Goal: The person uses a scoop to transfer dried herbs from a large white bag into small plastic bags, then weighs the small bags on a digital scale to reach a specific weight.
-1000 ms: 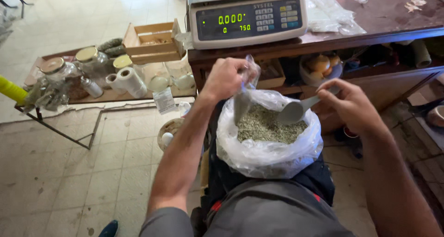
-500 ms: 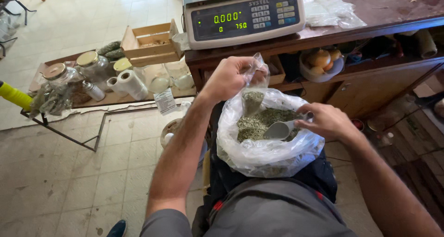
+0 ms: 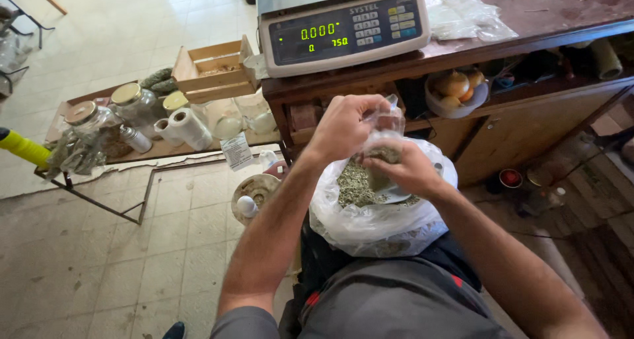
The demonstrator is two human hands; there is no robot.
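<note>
Below the scale [image 3: 343, 28], just in front of the wooden counter [image 3: 528, 35] it stands on, both hands meet over a big white sack [image 3: 376, 223] of dried green herbs [image 3: 353, 184]. Left hand [image 3: 343, 124] is curled shut around the top of a small clear bag [image 3: 383, 141], its fingers [image 3: 370, 108] pinching the plastic at the mouth so the bag hangs down from them, partly filled with herbs. Right hand [image 3: 406, 167] sits just under and beside that bag, fingers closed around the handle of a metal scoop [image 3: 396, 193], only the pale edge of which shows below the knuckles; how tightly they grip cannot be told. The small bag lies between the two hands, touching both, directly above the open sack, which rests against the person's lap. Left of the scale, lower down, a low bench [image 3: 165, 147] carries glass jars [image 3: 135, 104], paper rolls [image 3: 188, 127] and a wooden crate [image 3: 214, 68]. Under the counter to the right of the scale, a bowl of onions [image 3: 456, 88] sits on a shelf. A crumpled clear plastic bag [image 3: 462, 15] lies on the counter just right of the scale.
</note>
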